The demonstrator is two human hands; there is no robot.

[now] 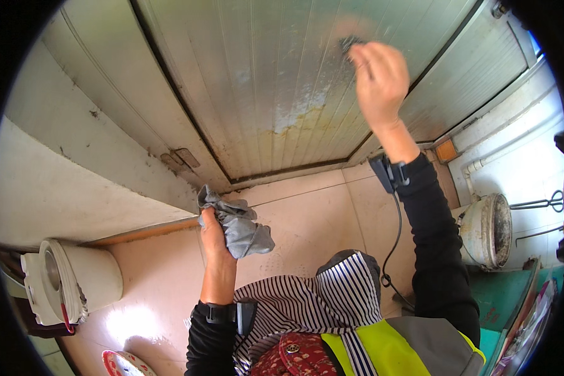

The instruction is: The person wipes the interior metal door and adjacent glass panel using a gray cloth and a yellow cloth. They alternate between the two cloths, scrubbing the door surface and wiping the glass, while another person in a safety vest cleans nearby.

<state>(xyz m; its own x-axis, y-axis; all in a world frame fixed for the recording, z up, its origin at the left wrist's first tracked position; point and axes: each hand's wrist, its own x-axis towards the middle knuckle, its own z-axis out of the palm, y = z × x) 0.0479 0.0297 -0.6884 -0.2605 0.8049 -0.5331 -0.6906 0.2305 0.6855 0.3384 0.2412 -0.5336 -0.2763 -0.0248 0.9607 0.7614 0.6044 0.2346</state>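
My right hand [384,77] is raised against a ribbed metal door panel [225,94], pinching a dark scouring pad [350,43] that meets its surface. The pad looks like steel wool, though blur hides its detail. Below it, wet streaks and yellow-brown grime [301,120] mark the panel. My left hand [215,235] grips a crumpled grey cloth [244,230] lower down, above the tiled floor and apart from the door.
A white bucket [91,272] stands at left, with a red-rimmed enamel basin [124,364] below it. On the right are a stained bucket [486,230], black tongs [540,203], a white pipe [470,176] and a green box [493,291]. A rusty hinge [181,160] sits on the door frame.
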